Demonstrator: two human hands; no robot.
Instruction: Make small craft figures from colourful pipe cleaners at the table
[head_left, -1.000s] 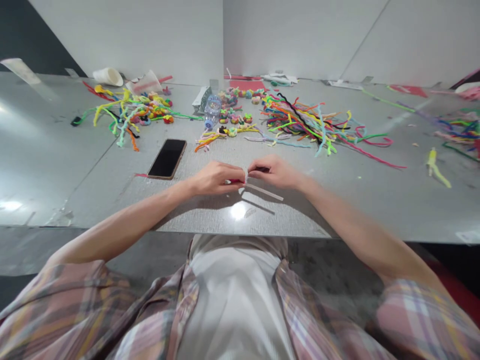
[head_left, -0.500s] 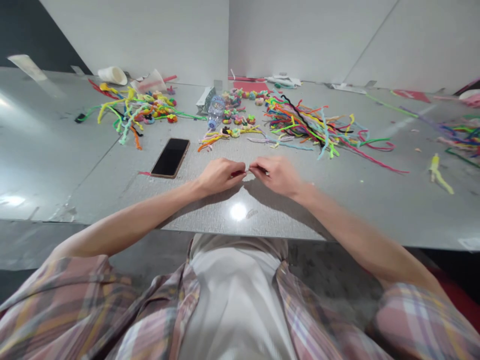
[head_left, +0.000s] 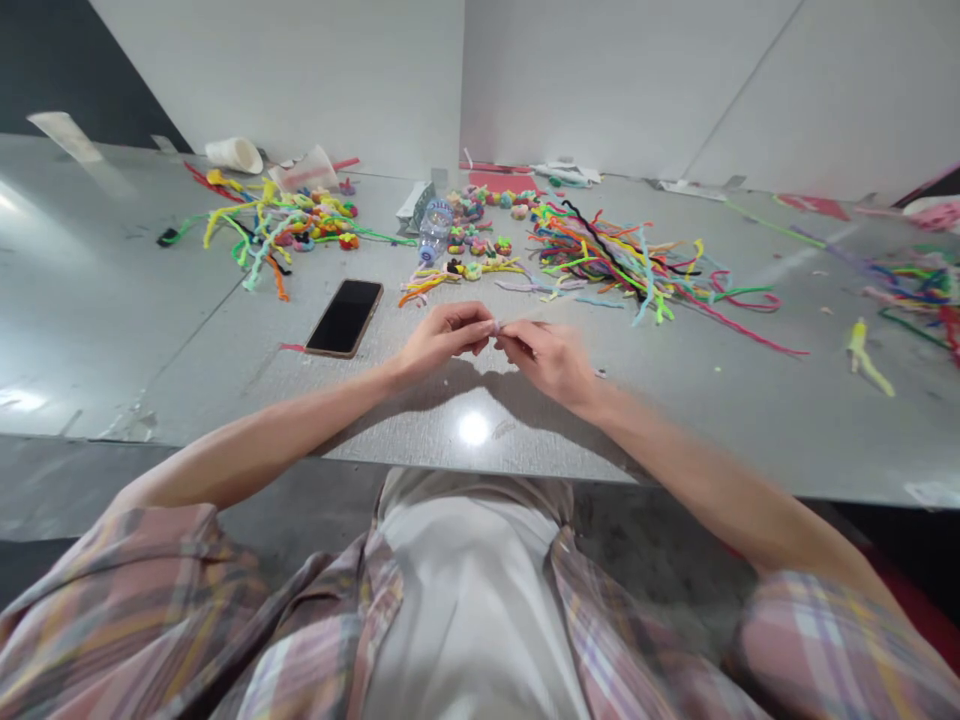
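Above the table's near middle, my left hand (head_left: pixel 452 335) and my right hand (head_left: pixel 551 362) meet fingertip to fingertip. Between them is a small pale lilac pipe cleaner piece (head_left: pixel 495 328), mostly covered by the fingers. The left thumb and forefinger pinch it from one side; the right fingertips close on its other side. Beyond the hands lie short twisted pipe cleaner pieces (head_left: pixel 469 270) in yellow, orange and lilac. A large loose bundle of coloured pipe cleaners (head_left: pixel 607 250) spreads to their right.
A phone (head_left: pixel 345 318) lies left of my hands. Behind are a small plastic bottle (head_left: pixel 435 232), a pile of twisted colourful pieces (head_left: pixel 300 220), and a tipped white cup (head_left: pixel 234 155). A yellow pipe cleaner scrap (head_left: pixel 866 358) and more pipe cleaners (head_left: pixel 919 285) lie at the right.
Both hands have risen slightly and turned, so the pale lilac piece now shows between the fingertips. The left fingers have shifted their pinch. The view has moved a little.
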